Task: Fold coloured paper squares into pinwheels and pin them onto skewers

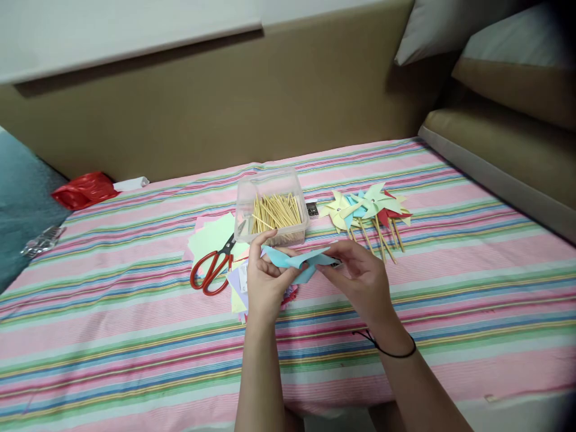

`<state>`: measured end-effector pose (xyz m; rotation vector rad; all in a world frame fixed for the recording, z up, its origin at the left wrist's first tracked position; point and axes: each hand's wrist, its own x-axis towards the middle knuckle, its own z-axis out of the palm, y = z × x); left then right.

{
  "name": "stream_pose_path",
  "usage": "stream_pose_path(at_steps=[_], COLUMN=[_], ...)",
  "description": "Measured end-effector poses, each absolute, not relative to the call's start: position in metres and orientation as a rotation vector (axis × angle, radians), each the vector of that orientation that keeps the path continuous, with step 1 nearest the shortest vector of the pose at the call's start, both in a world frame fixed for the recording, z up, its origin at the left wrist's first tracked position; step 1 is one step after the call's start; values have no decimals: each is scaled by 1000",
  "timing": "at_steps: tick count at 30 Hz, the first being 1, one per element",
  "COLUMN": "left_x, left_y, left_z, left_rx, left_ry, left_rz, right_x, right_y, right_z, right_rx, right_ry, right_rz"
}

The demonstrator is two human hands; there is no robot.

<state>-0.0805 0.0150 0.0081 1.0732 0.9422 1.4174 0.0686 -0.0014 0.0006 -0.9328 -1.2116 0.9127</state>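
Between my two hands is a light blue paper pinwheel (294,260), its blades folded toward the centre. My left hand (269,279) pinches its left side with thumb and fingers. On the right side, my right hand (360,273) grips the paper between thumb and fingertips, and a black cord circles that wrist. Just beyond the hands stands a clear plastic box (243,207) of wooden sticks (276,213). Red-handled scissors (211,271) lie left of my left hand, on sheets of coloured paper (209,240). More paper squares (236,294) sit partly hidden behind my left hand.
Several finished pinwheels (373,204) on sticks lie at the right of the box, near a small dark packet (312,209). A red plastic bag (85,191) and a clear packet (42,241) are at far left. A striped cloth (148,336) covers the surface, with cushions (517,66) at right.
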Motion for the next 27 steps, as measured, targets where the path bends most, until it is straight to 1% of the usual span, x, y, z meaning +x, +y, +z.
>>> stream_pose_path(at_steps=[5,11,18,27], left_x=[-79,-78,-79,-79], left_y=[15,16,15,16], left_z=[9,8,3,3], left_rx=[1030,968,1044,999], left_ry=[1024,1126,1099,1093], left_rz=[1397,1406,1238,1243], right_x=[68,68,67,66], right_y=[-1,1,3,2], right_z=[1,-3,-7,-8], right_rx=[-981,-994,-1124,-1132], right_ry=[-1203,-1218,-1101,-1072], right_rz=[968,1107,1086,1143])
